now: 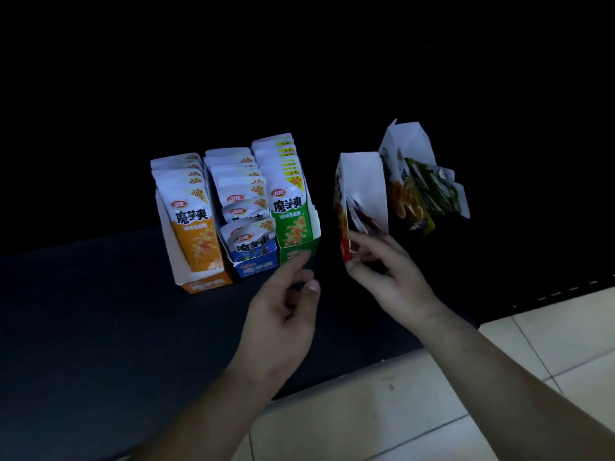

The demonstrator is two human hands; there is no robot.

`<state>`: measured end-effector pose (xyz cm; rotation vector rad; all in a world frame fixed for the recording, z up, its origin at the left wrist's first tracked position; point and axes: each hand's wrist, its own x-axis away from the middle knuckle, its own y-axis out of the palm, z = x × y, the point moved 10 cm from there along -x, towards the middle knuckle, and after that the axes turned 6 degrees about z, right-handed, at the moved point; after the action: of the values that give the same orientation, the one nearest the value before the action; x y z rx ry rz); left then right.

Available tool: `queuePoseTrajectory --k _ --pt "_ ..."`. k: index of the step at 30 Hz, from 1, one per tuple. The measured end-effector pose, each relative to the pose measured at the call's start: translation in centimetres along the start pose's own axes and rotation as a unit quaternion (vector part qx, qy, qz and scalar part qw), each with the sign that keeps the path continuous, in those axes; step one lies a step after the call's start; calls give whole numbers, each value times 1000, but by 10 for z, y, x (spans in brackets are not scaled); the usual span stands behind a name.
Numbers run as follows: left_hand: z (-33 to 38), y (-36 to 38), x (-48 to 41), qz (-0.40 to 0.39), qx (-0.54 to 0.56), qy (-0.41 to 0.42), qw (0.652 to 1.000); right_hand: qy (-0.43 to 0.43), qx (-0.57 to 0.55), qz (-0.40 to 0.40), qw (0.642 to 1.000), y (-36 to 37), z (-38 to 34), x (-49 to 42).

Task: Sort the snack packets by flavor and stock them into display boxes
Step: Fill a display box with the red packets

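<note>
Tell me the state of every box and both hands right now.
Orange box: full, standing.
Blue box: full, front packets slumped.
Green box: full, standing.
Red box: tilted, looks empty, held by right hand.
Dark box: open, tilted, contents unclear.
Left hand: open, holding nothing.

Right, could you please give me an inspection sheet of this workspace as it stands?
surface: dark shelf, dimly lit.
job's things: orange box, blue box and green box side by side, stocked with packets; red box tilted, contents unclear; dark box beside it tilted, flaps open.
clutter: nothing seen.
grips: left hand open by green box; right hand pinches red box's lower edge.
cables: nothing seen.
surroundings: pale tiled floor in front; black behind.
</note>
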<state>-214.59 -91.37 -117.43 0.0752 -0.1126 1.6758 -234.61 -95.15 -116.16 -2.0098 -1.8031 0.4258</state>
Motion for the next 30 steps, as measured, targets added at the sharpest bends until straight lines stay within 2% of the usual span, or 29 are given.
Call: queuePoseTrajectory --k 3,6,8,9,14,16,17,22,26,30 --pt "-3 -2 9 0 -9 -9 1000 -13 -36 -9 999 9 -9 38" --pt "-1 -3 21 -11 -52 30 998 -18 -89 -63 994 27 -26 77" --pt "-4 -5 30 -18 -89 57 994 -16 -82 -108 991 41 -34 97" --pt "-4 -7 33 -16 -109 70 991 -14 -75 -105 991 41 -36 101" --pt "-2 -10 33 -23 -137 79 987 38 -132 69 988 -5 -24 84" --pt "-1 -10 29 -19 -140 89 986 47 -84 110 989 -13 -20 75" --pt "0 -10 27 -20 -133 93 986 58 -69 107 990 -9 -15 71" --pt "4 6 21 -70 -126 73 987 123 -188 6 974 29 2 66" --pt "11 8 30 -49 -127 121 983 122 -239 -12 963 31 0 77" --pt "-1 -3 48 -46 -111 115 986 85 -221 -68 969 34 -9 96"
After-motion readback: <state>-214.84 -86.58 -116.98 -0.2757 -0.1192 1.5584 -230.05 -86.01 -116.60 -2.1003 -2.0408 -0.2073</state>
